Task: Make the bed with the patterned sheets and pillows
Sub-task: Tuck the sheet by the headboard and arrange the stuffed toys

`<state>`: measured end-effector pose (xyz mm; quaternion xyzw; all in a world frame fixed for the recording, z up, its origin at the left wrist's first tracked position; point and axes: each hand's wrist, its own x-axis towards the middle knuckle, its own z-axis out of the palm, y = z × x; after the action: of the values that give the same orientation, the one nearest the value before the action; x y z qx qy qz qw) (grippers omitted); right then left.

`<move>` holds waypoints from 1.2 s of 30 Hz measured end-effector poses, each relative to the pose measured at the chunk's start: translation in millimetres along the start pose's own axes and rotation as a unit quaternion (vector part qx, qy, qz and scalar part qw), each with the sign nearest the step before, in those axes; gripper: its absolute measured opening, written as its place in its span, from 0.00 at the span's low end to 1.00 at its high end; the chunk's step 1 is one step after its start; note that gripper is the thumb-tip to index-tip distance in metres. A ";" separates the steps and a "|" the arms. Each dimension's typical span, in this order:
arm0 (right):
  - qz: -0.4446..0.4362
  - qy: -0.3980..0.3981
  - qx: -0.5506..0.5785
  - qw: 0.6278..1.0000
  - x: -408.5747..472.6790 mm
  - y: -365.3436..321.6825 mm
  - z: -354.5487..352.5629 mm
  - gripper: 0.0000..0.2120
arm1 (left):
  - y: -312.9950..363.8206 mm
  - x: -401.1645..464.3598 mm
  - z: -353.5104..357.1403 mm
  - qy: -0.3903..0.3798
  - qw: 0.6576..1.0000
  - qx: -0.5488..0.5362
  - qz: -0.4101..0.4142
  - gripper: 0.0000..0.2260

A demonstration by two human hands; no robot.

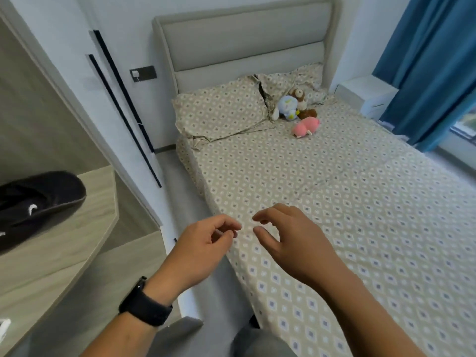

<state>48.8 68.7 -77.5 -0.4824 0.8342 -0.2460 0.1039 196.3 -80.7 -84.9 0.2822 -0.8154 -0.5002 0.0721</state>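
The bed fills the middle and the right of the view, and the patterned sheet (347, 202) with small diamond shapes lies flat over the mattress, with a soft crease line across its middle. At 12 o'clock stands the padded beige headboard (247, 39). Under it lie two pillows in the same pattern: the left pillow (221, 109) lies flat, and the right pillow (291, 78) leans a little against the headboard.

In front of the right pillow sit three plush toys close together: a light blue plush (288, 105), a brown teddy bear (300, 99) touching it from behind, and a pink plush (306, 127) lying on the sheet just beside them.

At 6 o'clock both hands hover over the near left edge of the sheet. The left hand (203, 251) has the fingers curled, with thumb and forefinger almost meeting; it holds nothing that I can see. It wears a black watch (145, 304) on the wrist. The right hand (291, 240) has the fingers bent and spread apart, holding nothing.

At 9 o'clock a black cap (38, 202) with a small white swoosh logo rests on a wooden shelf (85, 240). At 2 o'clock hangs a blue curtain (432, 60), and a white nightstand (368, 96) stands beside the bed. No readable writing is visible.
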 end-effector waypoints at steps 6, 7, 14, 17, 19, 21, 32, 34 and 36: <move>0.043 0.048 0.001 0.998 78.2 55.8 -55.5 0.13 | 50.1 113.3 5.8 -0.035 0.998 0.008 0.041 0.09; 0.058 0.060 0.011 0.996 85.9 65.3 -60.9 0.13 | 55.8 132.1 8.0 -0.044 0.998 0.008 0.049 0.09; 0.173 0.098 0.043 0.979 120.4 116.7 -52.8 0.12 | 76.6 252.9 31.2 -0.159 0.981 0.045 0.098 0.09; 0.221 0.096 0.044 0.970 147.4 136.5 -38.7 0.13 | 76.7 310.4 37.6 -0.207 0.970 0.056 0.112 0.09; 0.249 0.106 0.043 0.962 175.2 145.7 -29.6 0.13 | 71.2 347.8 36.4 -0.238 0.963 0.055 0.116 0.09; 0.275 0.123 0.043 0.953 210.9 151.7 -21.6 0.13 | 66.6 388.5 28.4 -0.266 0.953 0.066 0.131 0.09; 0.353 0.171 0.060 0.918 400.8 129.7 -4.9 0.13 | 48.0 578.9 -59.0 -0.374 0.907 0.130 0.144 0.08; 0.365 0.173 0.051 0.913 408.7 128.3 -8.0 0.12 | 52.9 590.7 -61.6 -0.383 0.901 0.130 0.156 0.08; 0.375 0.176 0.043 0.909 413.1 128.6 -9.3 0.12 | 56.5 593.8 -61.7 -0.386 0.901 0.112 0.165 0.08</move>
<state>-263.8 -228.9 -108.8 -0.0784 0.9470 -0.3055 0.0603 -294.0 -425.5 -104.2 -0.0652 -0.8647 -0.4565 -0.1993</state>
